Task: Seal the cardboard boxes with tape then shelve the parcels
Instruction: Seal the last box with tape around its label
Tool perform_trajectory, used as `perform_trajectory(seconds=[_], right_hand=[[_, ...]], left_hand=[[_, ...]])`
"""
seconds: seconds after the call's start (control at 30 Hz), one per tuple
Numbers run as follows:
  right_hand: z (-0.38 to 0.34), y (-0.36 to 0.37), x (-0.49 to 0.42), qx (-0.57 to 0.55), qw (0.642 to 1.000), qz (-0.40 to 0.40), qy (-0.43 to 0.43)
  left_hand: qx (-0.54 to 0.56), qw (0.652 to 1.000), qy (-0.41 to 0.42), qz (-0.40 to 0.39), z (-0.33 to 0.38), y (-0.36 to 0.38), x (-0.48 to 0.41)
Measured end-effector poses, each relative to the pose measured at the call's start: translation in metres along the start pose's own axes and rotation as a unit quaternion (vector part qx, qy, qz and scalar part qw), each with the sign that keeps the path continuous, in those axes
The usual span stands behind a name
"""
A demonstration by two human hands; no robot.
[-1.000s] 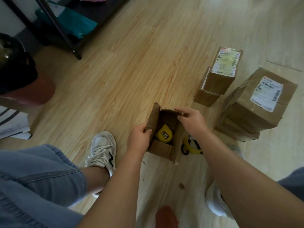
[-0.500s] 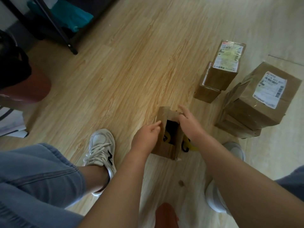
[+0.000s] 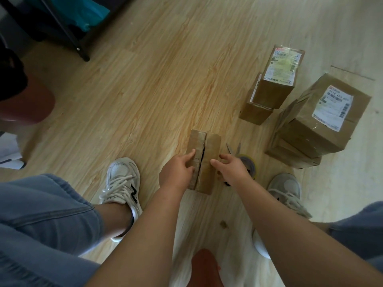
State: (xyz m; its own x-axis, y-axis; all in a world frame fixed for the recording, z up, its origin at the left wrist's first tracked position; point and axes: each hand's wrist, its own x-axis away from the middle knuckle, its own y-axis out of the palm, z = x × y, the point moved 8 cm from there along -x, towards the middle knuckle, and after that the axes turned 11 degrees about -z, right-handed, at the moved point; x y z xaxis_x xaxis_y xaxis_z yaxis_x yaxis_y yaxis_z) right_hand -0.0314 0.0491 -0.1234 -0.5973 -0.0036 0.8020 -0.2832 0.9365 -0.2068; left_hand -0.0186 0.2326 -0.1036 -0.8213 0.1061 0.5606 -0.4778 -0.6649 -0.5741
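Wood floor holds the small box (image 3: 204,161); left hand (image 3: 176,172) and right hand (image 3: 232,169) press its flaps flat, fingers unclenched. Letting go for the tape roll (image 3: 249,165) (just beside) could spring them open.

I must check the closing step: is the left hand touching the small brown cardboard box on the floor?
Touching. The head view shows the left hand pressing its fingers flat on the small brown cardboard box's left flap.

Brown box (image 3: 204,160); pale wood-grain floor (image 3: 145,90); white shoe (image 3: 121,183) with black mark; blue jeans (image 3: 41,214); brown parcels (image 3: 315,123) with white labels; yellow tape roll (image 3: 250,164); teal bag (image 3: 91,13).
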Motion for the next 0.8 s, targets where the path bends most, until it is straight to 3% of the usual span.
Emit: perform_trajectory(seconds=[0.17, 0.3, 0.47, 0.57, 0.7, 0.8], right_hand=[[-0.008, 0.001, -0.007, 0.033, 0.999, 0.008, -0.014], [-0.011, -0.001, -0.009, -0.033, 0.999, 0.022, 0.003], [-0.018, 0.006, -0.004, -0.093, 0.996, -0.002, 0.006], [-0.018, 0.010, -0.001, -0.145, 0.989, -0.038, 0.003], [-0.023, 0.008, -0.006, -0.107, 0.993, -0.043, -0.007], [-0.025, -0.005, -0.006, -0.038, 0.999, 0.001, -0.003]], left_hand=[[-0.041, 0.999, -0.003, -0.009, 0.001, -0.002, -0.002], [-0.127, 0.991, -0.001, -0.034, 0.012, 0.003, 0.003], [-0.162, 0.976, -0.069, -0.128, 0.013, 0.025, 0.009], [-0.171, 0.979, -0.075, -0.087, 0.009, 0.025, 0.013], [-0.062, 0.993, -0.077, -0.058, -0.004, 0.009, 0.004], [0.228, 0.969, -0.082, -0.049, -0.017, -0.008, 0.002]])
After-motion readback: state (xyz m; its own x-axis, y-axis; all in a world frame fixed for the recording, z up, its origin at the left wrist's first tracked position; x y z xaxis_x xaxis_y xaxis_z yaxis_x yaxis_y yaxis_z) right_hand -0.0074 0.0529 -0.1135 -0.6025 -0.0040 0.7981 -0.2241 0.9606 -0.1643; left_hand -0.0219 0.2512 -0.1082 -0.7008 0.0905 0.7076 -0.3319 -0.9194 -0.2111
